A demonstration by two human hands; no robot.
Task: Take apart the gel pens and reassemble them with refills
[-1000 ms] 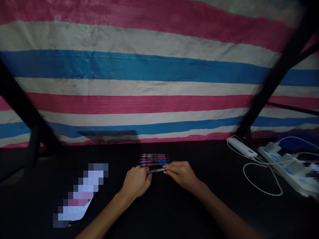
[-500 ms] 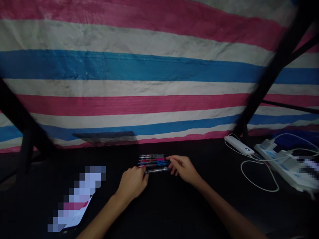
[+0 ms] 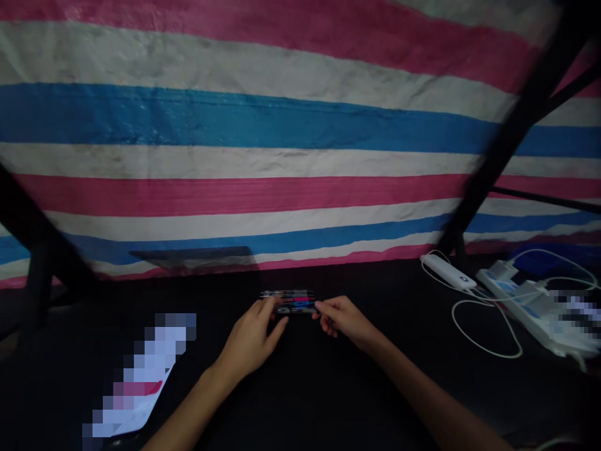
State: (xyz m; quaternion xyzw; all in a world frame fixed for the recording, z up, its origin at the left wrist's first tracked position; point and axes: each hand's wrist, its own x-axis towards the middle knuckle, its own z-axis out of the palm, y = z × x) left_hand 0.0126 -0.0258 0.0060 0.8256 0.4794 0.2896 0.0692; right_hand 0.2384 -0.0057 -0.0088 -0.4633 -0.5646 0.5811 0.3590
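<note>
Several pens (image 3: 300, 299) lie side by side in a row on the black tabletop, pointing left to right. Some have red and blue parts; the nearest is a dark pen (image 3: 297, 310). My left hand (image 3: 252, 332) rests over the left ends of the near pens, its thumb spread away from the fingers, and its fingertips partly hide those ends. At the right end of the dark pen, my right hand (image 3: 346, 321) has its fingers curled and pinched against it. The exact contact is small and dim.
A lit phone (image 3: 149, 401) lies on the table (image 3: 300, 401) at the left. To the right are a white power bank (image 3: 448, 272), looped white cables (image 3: 488, 356) and a power strip (image 3: 530, 313) with plugs. Dark frame legs (image 3: 498, 150) stand before a striped sheet (image 3: 282, 163).
The nearest pen has moved away from me, up against the other pens. My left thumb has spread from its fingers. The right hand has shifted slightly with the pen.
</note>
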